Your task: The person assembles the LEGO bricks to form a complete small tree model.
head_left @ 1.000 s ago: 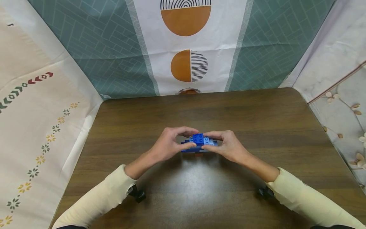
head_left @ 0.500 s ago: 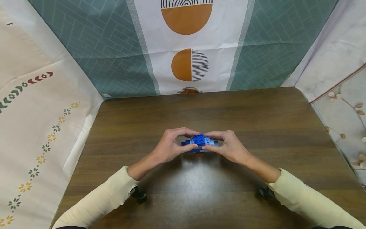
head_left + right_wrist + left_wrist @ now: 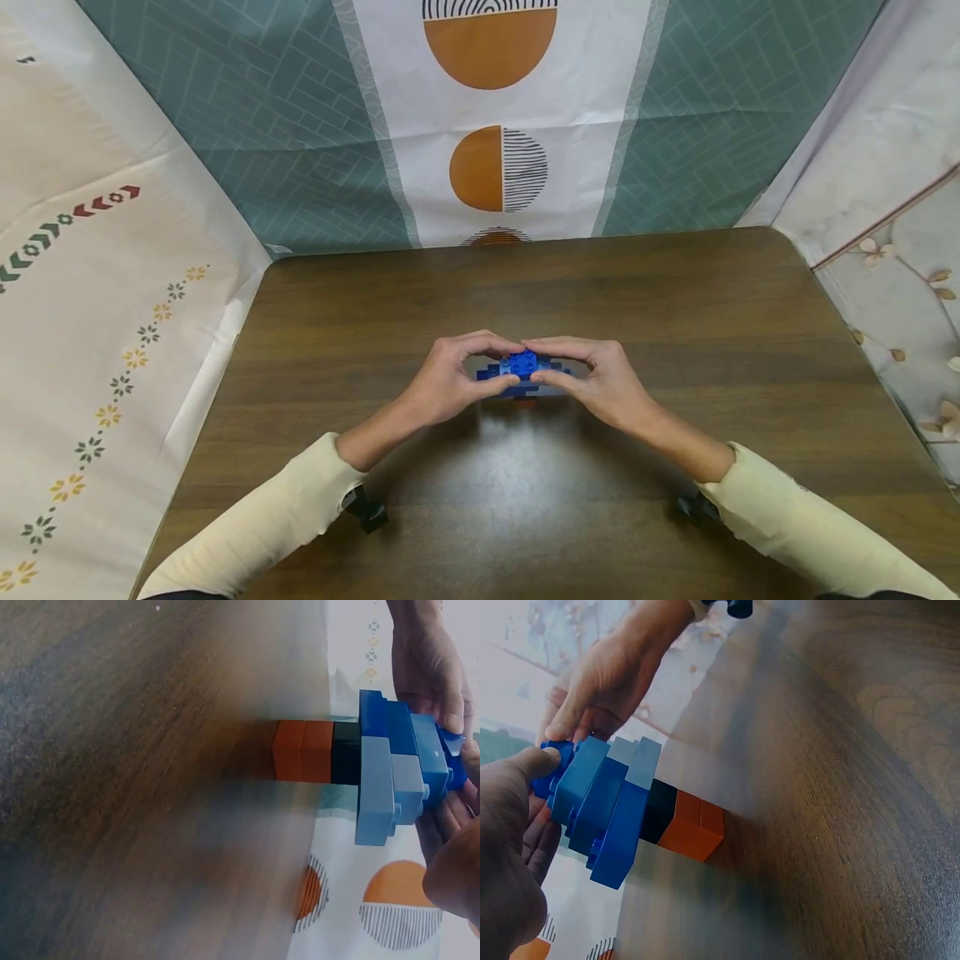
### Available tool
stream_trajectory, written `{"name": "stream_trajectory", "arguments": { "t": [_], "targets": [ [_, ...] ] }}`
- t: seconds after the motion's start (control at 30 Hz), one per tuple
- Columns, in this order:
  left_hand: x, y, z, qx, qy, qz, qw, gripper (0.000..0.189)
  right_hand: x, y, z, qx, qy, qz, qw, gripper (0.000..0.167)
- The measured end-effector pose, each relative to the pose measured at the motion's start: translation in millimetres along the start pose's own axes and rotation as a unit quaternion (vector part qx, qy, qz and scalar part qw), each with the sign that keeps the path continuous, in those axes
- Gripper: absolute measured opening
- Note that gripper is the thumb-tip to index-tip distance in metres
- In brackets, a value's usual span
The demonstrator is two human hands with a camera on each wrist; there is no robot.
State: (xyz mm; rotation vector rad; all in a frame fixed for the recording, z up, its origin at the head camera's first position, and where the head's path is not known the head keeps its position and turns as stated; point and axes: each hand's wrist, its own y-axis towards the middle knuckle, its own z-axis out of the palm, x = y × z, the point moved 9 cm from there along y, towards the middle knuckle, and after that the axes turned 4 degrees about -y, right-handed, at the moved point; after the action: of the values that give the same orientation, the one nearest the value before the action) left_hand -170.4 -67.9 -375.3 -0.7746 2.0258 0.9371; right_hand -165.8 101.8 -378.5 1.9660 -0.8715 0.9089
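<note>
A toy-brick tower stands upright on the table, with my hands on either side of its top. Two orange bricks (image 3: 694,829) form its foot, below a black brick (image 3: 346,754). Above these, blue and pale blue bricks (image 3: 600,799) are stacked in layers that narrow upward. A dark blue brick (image 3: 523,364) with studs sits at the very top. My left hand (image 3: 448,382) pinches this top brick between thumb and fingers. From the other side my right hand (image 3: 603,379) pinches it too, thumb in front and fingers behind.
The brown wooden table (image 3: 375,300) extends around the tower. Patterned cloths hang behind it (image 3: 322,150) and along both sides. A black wrist camera (image 3: 367,510) shows below the left sleeve, another dark device (image 3: 697,507) beside the right sleeve.
My right hand has shifted slightly up and inward, its fingertips now closer to the left hand's at the top brick. The left hand and the tower have barely moved.
</note>
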Motion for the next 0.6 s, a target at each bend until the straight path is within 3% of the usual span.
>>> {"name": "stream_trajectory", "arguments": {
  "t": [0.6],
  "targets": [
    [1.2,-1.9,2.9,-0.014,-0.001,0.017,0.9998,0.034,-1.0,-2.6,-2.4,-0.011,-0.052,-0.005,0.9986,0.039]
  ]
}}
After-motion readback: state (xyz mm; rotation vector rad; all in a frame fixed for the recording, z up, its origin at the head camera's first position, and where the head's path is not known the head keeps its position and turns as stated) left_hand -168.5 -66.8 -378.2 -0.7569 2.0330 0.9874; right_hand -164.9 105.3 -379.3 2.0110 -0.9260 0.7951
